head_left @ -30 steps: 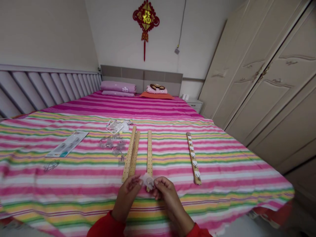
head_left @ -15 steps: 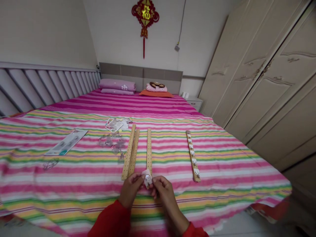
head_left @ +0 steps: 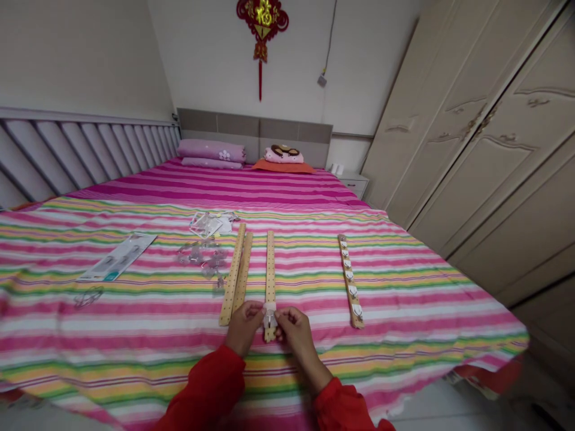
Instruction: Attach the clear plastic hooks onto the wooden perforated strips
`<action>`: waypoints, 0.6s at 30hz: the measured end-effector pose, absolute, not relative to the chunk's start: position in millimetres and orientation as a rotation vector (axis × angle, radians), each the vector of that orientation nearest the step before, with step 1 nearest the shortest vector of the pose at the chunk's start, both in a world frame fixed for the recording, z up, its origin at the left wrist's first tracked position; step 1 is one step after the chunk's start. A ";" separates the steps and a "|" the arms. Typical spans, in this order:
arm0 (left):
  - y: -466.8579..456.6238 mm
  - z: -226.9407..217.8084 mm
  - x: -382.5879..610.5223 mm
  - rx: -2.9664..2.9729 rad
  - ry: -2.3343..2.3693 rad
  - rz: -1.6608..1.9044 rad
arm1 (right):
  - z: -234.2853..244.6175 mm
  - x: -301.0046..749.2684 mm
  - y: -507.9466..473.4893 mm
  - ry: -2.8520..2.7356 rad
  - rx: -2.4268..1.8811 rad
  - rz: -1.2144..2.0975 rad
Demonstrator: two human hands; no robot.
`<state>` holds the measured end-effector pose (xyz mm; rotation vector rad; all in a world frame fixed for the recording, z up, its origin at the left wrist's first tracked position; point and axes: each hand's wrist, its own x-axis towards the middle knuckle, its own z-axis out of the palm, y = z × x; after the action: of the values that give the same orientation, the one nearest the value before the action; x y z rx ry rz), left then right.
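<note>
A bedroom with a cream wardrobe on the right and a wide bed under a pink, green and yellow striped sheet serves as the work surface. Near its front edge the left hand and right hand meet over the near end of a single wooden pegboard strip, pinching a small clear adhesive hook between thumb and fingertips from either side — both hands closed on it, neither clearly nearer. The hook sits right on the strip's near end, and the strip's long axis runs straight away from the person toward the headboard. Just to the left lie a pair of bare strips touching each other; well to the right, a strip already carrying hooks. Loose clear hooks and a packaging card lie further left.
</note>
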<state>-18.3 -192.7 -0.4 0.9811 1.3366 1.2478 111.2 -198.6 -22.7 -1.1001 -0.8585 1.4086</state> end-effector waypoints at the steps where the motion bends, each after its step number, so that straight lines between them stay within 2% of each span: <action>1: -191.7 -2.8 -18.2 1.000 1.346 1.254 | -23.5 111.2 -198.1 -0.859 -1.105 1.401; 10: -185.2 -24.9 -19.0 1.125 1.433 1.232 | -30.4 109.8 -197.2 -0.828 -1.163 1.387; 18: -185.1 -23.3 -14.9 1.052 1.457 1.180 | -34.4 110.5 -196.0 -0.816 -1.166 1.382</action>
<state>-14.9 -185.1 -23.3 1.0520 1.4568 1.1802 110.5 -196.0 -34.4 -1.1656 -0.8161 1.3819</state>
